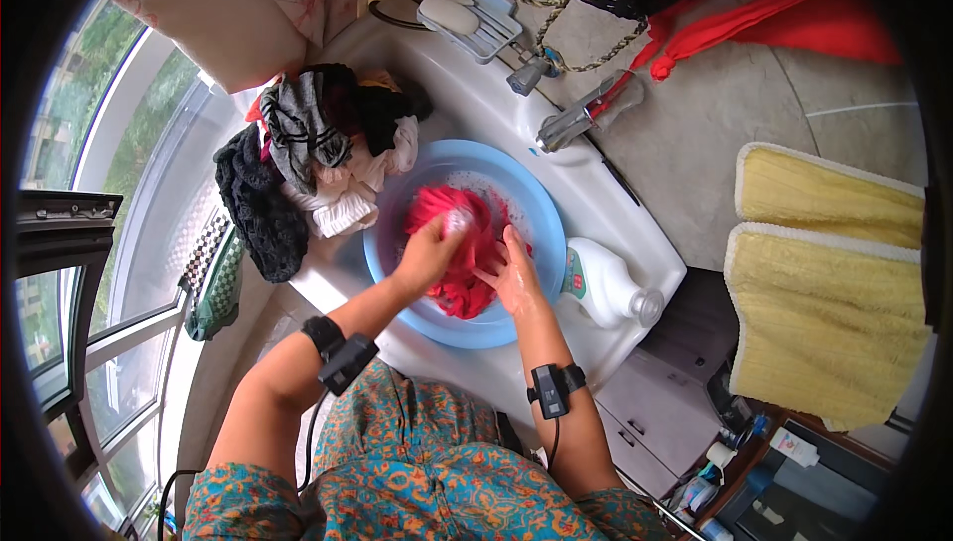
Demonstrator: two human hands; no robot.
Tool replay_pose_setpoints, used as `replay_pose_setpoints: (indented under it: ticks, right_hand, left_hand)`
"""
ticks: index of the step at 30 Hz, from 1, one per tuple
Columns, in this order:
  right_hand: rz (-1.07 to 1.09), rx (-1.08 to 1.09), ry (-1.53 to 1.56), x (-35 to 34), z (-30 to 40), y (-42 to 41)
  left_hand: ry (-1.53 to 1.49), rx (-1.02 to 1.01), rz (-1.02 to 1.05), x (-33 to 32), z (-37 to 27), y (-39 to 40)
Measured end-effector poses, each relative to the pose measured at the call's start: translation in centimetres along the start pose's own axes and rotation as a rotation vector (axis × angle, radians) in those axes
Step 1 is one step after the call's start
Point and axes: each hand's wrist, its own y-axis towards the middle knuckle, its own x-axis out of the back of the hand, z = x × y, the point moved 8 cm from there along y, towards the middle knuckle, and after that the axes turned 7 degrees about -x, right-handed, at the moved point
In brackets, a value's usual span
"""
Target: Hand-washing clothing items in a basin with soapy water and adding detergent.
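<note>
A light blue plastic basin stands in a white ceramic sink and holds sudsy water. Wet red cloth is bunched in its middle, partly blurred. My left hand grips a part of this cloth that has whitish foam on it, fingers closed around it. On the cloth's right side is my right hand, its fingers spread and the palm turned towards the cloth. Its fingertips are at the fabric, and no fold is seen gripped between them.
Piled clothes lie on the sink's left side. A white bottle rests on its right rim. Behind the basin are a metal faucet and a soap dish with soap. Yellow towels hang at the right.
</note>
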Motion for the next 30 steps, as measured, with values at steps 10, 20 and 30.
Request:
replay_pose_setpoints:
  ticks: [10,20,30]
  right_hand:
    - [0.326,-0.162,0.253,-5.0,-1.8,0.4]
    - [0.156,-0.14,0.229,-6.1,-2.6,-0.6]
    - [0.017,0.024,0.03,-3.3,-3.9,1.2]
  left_hand:
    - [0.736,-0.252,0.041,-5.4,-7.6,-2.4]
    - [0.693,-0.237,-0.123,-2.8,-7.0,-1.8]
    - [0.598,0.299,-0.027,2.7,-1.5,2.7]
